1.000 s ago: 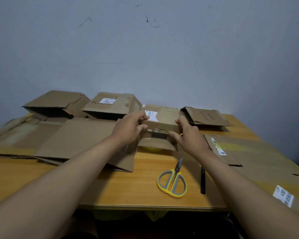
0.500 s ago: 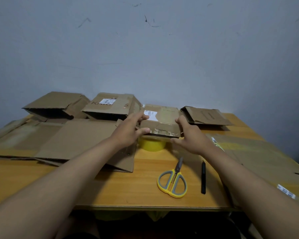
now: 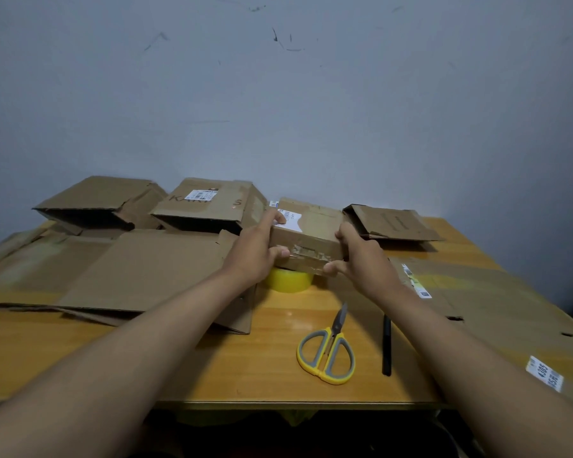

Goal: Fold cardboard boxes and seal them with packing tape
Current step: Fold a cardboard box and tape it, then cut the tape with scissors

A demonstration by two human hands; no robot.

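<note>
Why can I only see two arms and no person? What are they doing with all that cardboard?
The camera sits on the person's head and looks forward and down, so you see what they see: their own arms reaching out. There is just this one view.

The left hand and the right hand grip the two ends of a small cardboard box and hold it up. Right under it, on the wooden table, sits a yellow roll of packing tape for sealing boxes.

Nearer to the person lie yellow-handled scissors and a black pen. Flattened cardboard lies at both sides, and more boxes, like the open box with a label, stand by the wall.
</note>
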